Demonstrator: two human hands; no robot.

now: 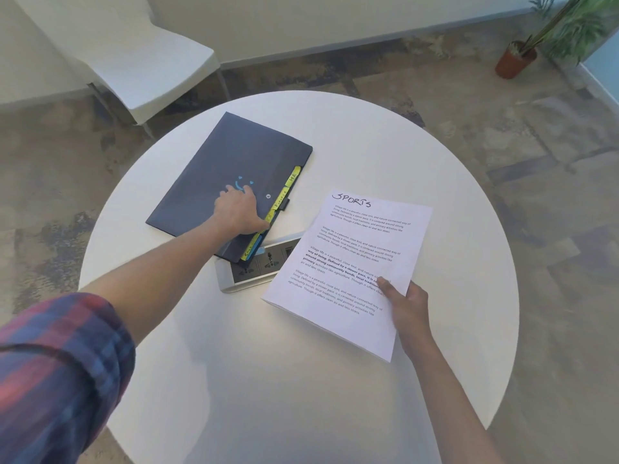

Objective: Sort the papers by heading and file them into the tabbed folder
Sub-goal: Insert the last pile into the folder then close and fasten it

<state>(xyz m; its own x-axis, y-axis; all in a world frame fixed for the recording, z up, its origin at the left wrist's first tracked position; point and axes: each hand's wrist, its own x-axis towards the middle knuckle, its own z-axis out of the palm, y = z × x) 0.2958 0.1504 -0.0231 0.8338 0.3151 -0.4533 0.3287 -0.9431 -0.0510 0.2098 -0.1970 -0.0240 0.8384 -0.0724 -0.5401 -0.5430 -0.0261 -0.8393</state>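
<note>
A dark blue tabbed folder [231, 175] lies closed on the round white table [301, 380], with yellow and blue tabs [279, 202] sticking out along its right edge. My left hand [239, 209] rests on the cover, fingers spread flat and thumb at the tabbed edge. My right hand [407, 304] pinches the lower right part of a stack of white papers [355, 262], held just above the table. The top sheet is headed "SPORTS" in handwriting, with printed paragraphs below.
A power socket panel [258, 266] is set into the table's middle, partly under the folder and the papers. A white chair [134, 58] stands beyond the table at the left. A potted plant [517, 58] sits on the floor at the far right.
</note>
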